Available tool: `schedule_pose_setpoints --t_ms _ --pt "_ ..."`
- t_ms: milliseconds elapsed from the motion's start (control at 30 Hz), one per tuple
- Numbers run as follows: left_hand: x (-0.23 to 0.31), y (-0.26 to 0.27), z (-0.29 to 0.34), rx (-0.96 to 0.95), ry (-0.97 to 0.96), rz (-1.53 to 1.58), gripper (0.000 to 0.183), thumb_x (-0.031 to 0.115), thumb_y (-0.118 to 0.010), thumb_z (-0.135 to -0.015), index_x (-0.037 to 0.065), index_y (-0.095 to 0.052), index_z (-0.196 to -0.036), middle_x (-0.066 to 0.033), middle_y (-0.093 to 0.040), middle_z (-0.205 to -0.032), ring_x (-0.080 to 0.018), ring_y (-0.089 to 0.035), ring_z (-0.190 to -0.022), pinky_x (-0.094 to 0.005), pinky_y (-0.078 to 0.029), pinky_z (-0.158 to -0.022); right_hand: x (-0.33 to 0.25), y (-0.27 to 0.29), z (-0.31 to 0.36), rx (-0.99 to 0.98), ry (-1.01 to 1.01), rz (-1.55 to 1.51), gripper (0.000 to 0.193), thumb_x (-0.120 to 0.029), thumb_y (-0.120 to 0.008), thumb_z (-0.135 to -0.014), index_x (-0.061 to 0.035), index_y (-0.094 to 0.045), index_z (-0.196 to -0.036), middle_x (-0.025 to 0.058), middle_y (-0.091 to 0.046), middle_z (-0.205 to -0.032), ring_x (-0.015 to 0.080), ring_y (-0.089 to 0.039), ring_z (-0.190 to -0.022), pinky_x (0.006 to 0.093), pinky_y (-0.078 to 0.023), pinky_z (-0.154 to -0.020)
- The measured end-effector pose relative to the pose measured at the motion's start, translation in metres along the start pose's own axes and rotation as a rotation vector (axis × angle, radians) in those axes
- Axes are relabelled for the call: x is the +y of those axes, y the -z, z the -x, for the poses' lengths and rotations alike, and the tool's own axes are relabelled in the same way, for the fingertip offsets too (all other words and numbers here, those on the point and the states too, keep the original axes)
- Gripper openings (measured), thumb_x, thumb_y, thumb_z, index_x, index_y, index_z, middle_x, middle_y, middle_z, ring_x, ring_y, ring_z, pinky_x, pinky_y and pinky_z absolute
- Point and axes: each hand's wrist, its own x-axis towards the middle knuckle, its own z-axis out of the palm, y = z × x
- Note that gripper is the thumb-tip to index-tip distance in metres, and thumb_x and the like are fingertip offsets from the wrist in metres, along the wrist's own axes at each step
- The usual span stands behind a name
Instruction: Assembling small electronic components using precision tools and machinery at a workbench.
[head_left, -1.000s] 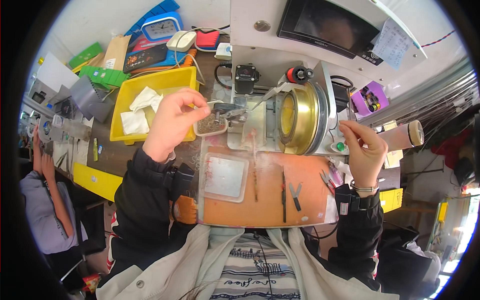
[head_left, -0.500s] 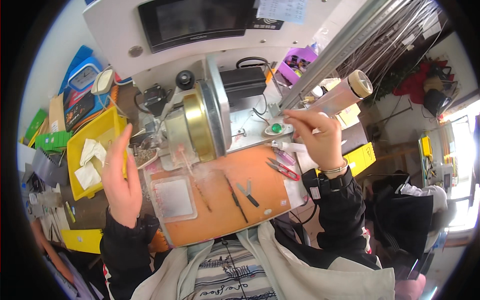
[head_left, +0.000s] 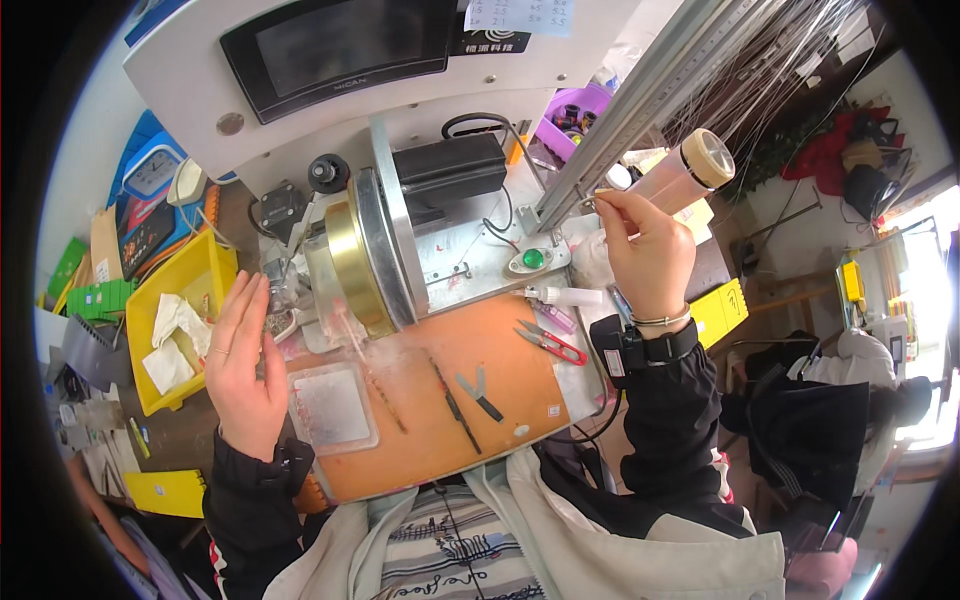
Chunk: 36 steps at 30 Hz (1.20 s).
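My left hand (head_left: 245,375) is raised between the yellow tray and the machine, fingers straight, thumb a little apart, holding nothing; a ring is on one finger. My right hand (head_left: 650,255) is lifted beside the upright metal rail (head_left: 620,125), thumb and forefinger pinched together. What the pinch holds, if anything, is too small to make out. Between my hands stands a machine with a brass-coloured ring (head_left: 345,265), a silver disc (head_left: 382,250) and a black motor (head_left: 450,170). A green button (head_left: 533,259) sits to the left of my right hand.
On the orange board (head_left: 520,395) lie red-handled snips (head_left: 550,342), a dark thin rod (head_left: 455,405), grey tweezers-like tool (head_left: 480,395) and a clear square tray (head_left: 335,410). White tissue (head_left: 170,370) lies in the yellow tray (head_left: 150,395). A clear bottle (head_left: 670,185) stands right.
The view has shifted, so the machine appears farther left. My right hand has moved slightly right, away from the green button, still pinched. My left hand has dropped a little, its fingers closer together.
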Motion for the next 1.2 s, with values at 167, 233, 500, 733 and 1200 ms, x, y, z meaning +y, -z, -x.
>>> schedule_pose_setpoints --t_ms 167,233,500,733,1200 --pt "-0.001 -0.002 0.000 0.010 0.009 -0.001 0.053 -0.011 -0.048 -0.081 -0.004 -0.054 -0.133 -0.0220 -0.056 -0.136 -0.0356 -0.051 -0.130 -0.0399 -0.039 -0.108 -0.005 0.001 -0.002 0.001 0.116 0.114 0.006 -0.018 -0.071 -0.082 -0.0129 -0.074 -0.081 0.0056 -0.064 -0.060 0.0236 -0.063 -0.052 0.0335 -0.047 -0.050" --pt "0.000 -0.002 0.000 0.014 0.011 0.000 0.054 -0.011 -0.049 -0.080 -0.004 -0.055 -0.133 -0.0221 -0.056 -0.136 -0.0355 -0.051 -0.130 -0.0399 -0.039 -0.108 -0.004 -0.002 -0.001 0.003 0.144 0.159 0.007 -0.019 -0.071 -0.082 -0.0127 -0.073 -0.080 0.0060 -0.064 -0.060 0.0247 -0.063 -0.052 0.0344 -0.047 -0.050" --pt "0.000 -0.003 -0.001 0.083 -0.003 0.015 0.053 -0.010 -0.053 -0.077 -0.002 -0.059 -0.129 -0.0187 -0.060 -0.130 -0.0347 -0.055 -0.125 -0.0393 -0.044 -0.103 -0.008 -0.006 0.002 -0.119 0.146 0.245 0.009 -0.020 -0.072 -0.081 -0.0116 -0.075 -0.085 0.0071 -0.067 -0.066 0.0258 -0.066 -0.059 0.0343 -0.050 -0.055" --pt "0.001 0.001 -0.003 0.109 -0.032 -0.043 0.056 -0.010 -0.055 -0.073 0.001 -0.060 -0.128 -0.0183 -0.061 -0.125 -0.0340 -0.057 -0.122 -0.0400 -0.048 -0.098 -0.033 0.021 0.013 -0.251 -0.073 0.417 0.030 -0.028 -0.066 -0.088 -0.0139 -0.070 -0.114 0.0128 -0.071 -0.087 0.0292 -0.067 -0.068 0.0396 -0.050 -0.060" --pt "-0.013 0.022 -0.003 0.049 0.059 0.264 0.055 -0.007 -0.058 -0.079 0.002 -0.056 -0.133 -0.0156 -0.058 -0.134 -0.0295 -0.056 -0.125 -0.0377 -0.046 -0.101 -0.222 -0.044 0.109 -0.898 -0.791 -1.516 0.054 -0.013 -0.060 -0.097 -0.0044 -0.040 -0.146 -0.0012 -0.057 -0.093 0.0032 -0.045 -0.063 0.0185 -0.035 -0.054"
